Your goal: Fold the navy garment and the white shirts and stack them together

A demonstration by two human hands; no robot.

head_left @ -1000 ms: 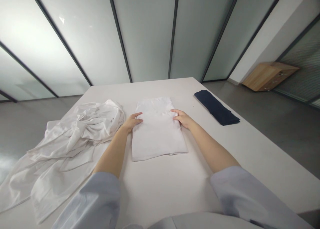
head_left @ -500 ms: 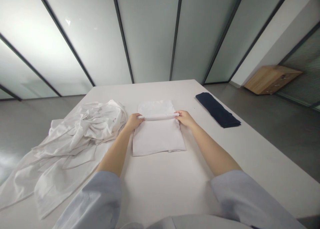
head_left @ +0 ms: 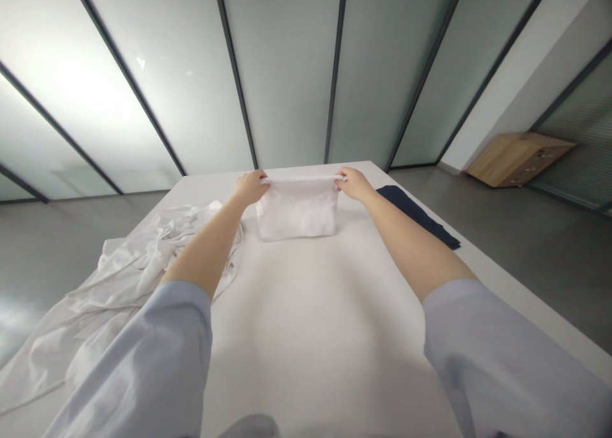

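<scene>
Both hands, left hand [head_left: 249,187] and right hand [head_left: 352,183], pinch the folded white cloth [head_left: 297,213] at twelve o'clock above the tabletop [head_left: 310,310]; uneven tension could undo its folds.

This looks like an office room. The walls are big frosted glass panels [head_left: 287,74] set in thin dark frames. The floor [head_left: 516,234] is plain, smooth and grey. A long white table [head_left: 310,323] stands in the middle. A low wooden cabinet [head_left: 519,159] sits by the far white wall.
</scene>
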